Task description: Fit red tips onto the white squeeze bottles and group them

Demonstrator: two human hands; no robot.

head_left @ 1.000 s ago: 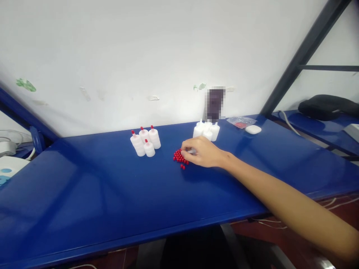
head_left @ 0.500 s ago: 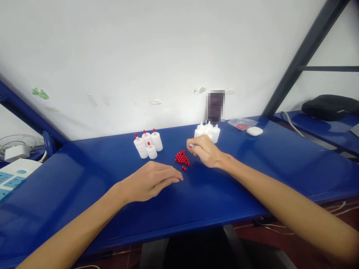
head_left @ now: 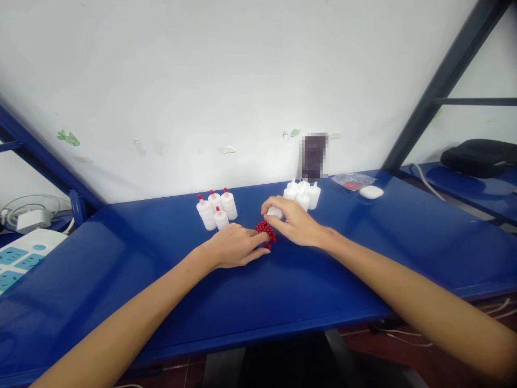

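My right hand is wrapped round a white squeeze bottle, held just behind the pile of small red caps. Over the front of that pile reaches my left hand, thumb and index finger apart. A loose red cap shows between these fingertips; whether they touch it I cannot tell. Left of the pile stand several white bottles with red caps. Behind my right hand is a group of white bottles without red caps, partly hidden by the hand.
A clear plastic bag with red pieces lies at the back right, beside a white rounded case. A power strip lies at the left end of the blue table. Behind stands a white wall.
My left hand has moved forward and right to the red caps, its thumb and index finger parting. My right hand has brought the white bottle left, closer to the pile. The view has shifted slightly.
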